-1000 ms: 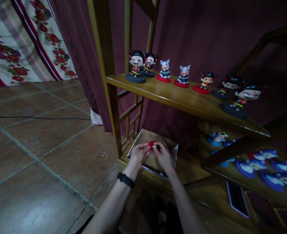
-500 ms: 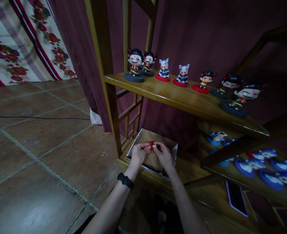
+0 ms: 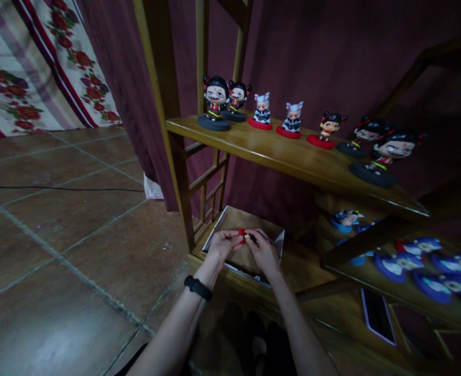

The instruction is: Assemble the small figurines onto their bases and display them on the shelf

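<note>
My left hand [image 3: 221, 246] and my right hand [image 3: 264, 252] meet over an open cardboard box [image 3: 234, 215] on the lowest wooden shelf. Between them is a small figurine: the left fingers pinch its red base [image 3: 240, 233], the right fingers close on its little body [image 3: 249, 237]. A black band sits on my left wrist. Both hands are closed on the toy, just above the box's inside.
Above, a wooden shelf [image 3: 293, 156] carries a row of several big-headed figurines [image 3: 215, 100] on black or red bases. Blue-based figures [image 3: 426, 271] fill a lower shelf at right. A phone [image 3: 378, 316] lies on the bottom board. Tiled floor and curtains lie left.
The hands stay together on the figurine over the box with only slight shifts. The view has drifted a little, so everything sits slightly lower left.
</note>
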Motion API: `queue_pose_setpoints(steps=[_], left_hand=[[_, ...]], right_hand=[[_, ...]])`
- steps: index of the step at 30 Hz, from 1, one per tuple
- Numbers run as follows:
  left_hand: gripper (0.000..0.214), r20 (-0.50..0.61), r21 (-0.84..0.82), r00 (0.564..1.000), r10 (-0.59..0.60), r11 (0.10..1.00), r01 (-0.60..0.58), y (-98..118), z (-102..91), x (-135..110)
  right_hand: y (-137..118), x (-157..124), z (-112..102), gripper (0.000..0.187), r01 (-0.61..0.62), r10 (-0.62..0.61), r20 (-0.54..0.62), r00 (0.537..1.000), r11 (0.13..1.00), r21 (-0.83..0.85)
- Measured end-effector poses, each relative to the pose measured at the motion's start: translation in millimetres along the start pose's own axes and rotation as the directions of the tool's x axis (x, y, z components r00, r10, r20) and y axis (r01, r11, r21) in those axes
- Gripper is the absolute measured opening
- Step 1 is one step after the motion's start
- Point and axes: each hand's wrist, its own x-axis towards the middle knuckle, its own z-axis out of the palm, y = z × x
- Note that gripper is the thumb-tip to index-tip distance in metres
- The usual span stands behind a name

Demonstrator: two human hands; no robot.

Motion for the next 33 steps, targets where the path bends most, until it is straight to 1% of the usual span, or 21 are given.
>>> queue_pose_setpoints(steps=[3, 7, 9, 11, 13, 15, 17, 18, 21, 22, 24, 26, 29, 31, 33], left_hand=[[0.018, -0.035, 0.038, 0.997, 0.062, 0.997, -0.061, -3, 2.5, 0], [0.014, -0.065, 0.087, 0.99, 0.128, 0.989, -0.122, -8, 4.6, 1], [0.013, -0.076, 0.087, 0.987, 0.143, 0.987, -0.137, -9, 5.8, 1], [0.012, -0.103, 0.125, 0.977, 0.184, 0.977, -0.171, -8, 7.8, 0], [0.01, -0.132, 0.267, 0.947, 0.292, 0.931, -0.25, -7, 10.5, -4], [0.007, -0.105, 0.469, 0.893, 0.437, 0.814, -0.343, -5, 13.2, -9], [0.006, 0.001, 0.649, 0.847, 0.532, 0.644, -0.406, -3, 15.2, -17], [0.009, 0.07, 0.72, 0.832, 0.55, 0.549, -0.424, -3, 16.1, -21], [0.02, 0.265, 0.848, 0.811, 0.522, 0.274, -0.453, -2, 18.4, -31], [0.022, 0.318, 0.864, 0.803, 0.503, 0.195, -0.464, -2, 19.3, -34], [0.025, 0.393, 0.874, 0.789, 0.472, 0.075, -0.48, -2, 21.4, -37], [0.025, 0.436, 0.875, 0.779, 0.45, -0.009, -0.484, -2, 23.5, -38], [0.024, 0.464, 0.874, 0.765, 0.446, -0.09, -0.478, -1, 25.6, -40], [0.023, 0.478, 0.869, 0.753, 0.451, -0.119, -0.481, -1, 26.4, -41], [0.021, 0.489, 0.863, 0.743, 0.457, -0.133, -0.486, -1, 26.9, -42]], right_hand=[[-1, -1, 1, 0.026, -0.017, 0.017, 0.0, 1.0, 1.0, 0.007], [-1, -2, 4, 0.024, -0.036, 0.036, -0.011, 0.999, 0.998, 0.05], [2, -2, 6, 0.025, -0.054, 0.058, -0.026, 0.998, 0.992, 0.117], [7, -1, 9, 0.03, -0.09, 0.104, -0.051, 0.993, 0.97, 0.226], [14, 1, 13, 0.037, -0.125, 0.156, -0.072, 0.985, 0.938, 0.325], [20, 2, 17, 0.036, -0.153, 0.194, -0.079, 0.978, 0.918, 0.366], [25, 2, 18, 0.031, -0.186, 0.226, -0.066, 0.972, 0.908, 0.376], [26, 2, 19, 0.028, -0.203, 0.24, -0.048, 0.97, 0.899, 0.388], [27, 0, 19, 0.026, -0.244, 0.288, -0.018, 0.958, 0.841, 0.483], [27, -1, 19, 0.026, -0.254, 0.311, -0.021, 0.95, 0.811, 0.526], [27, -3, 20, 0.024, -0.271, 0.355, -0.024, 0.934, 0.754, 0.598], [29, -3, 20, 0.023, -0.281, 0.38, -0.02, 0.925, 0.718, 0.637], [34, -4, 22, 0.018, -0.278, 0.398, -0.03, 0.917, 0.692, 0.666], [37, -4, 23, 0.016, -0.275, 0.408, -0.048, 0.912, 0.693, 0.666], [39, -4, 23, 0.016, -0.261, 0.385, -0.065, 0.921, 0.73, 0.631]])
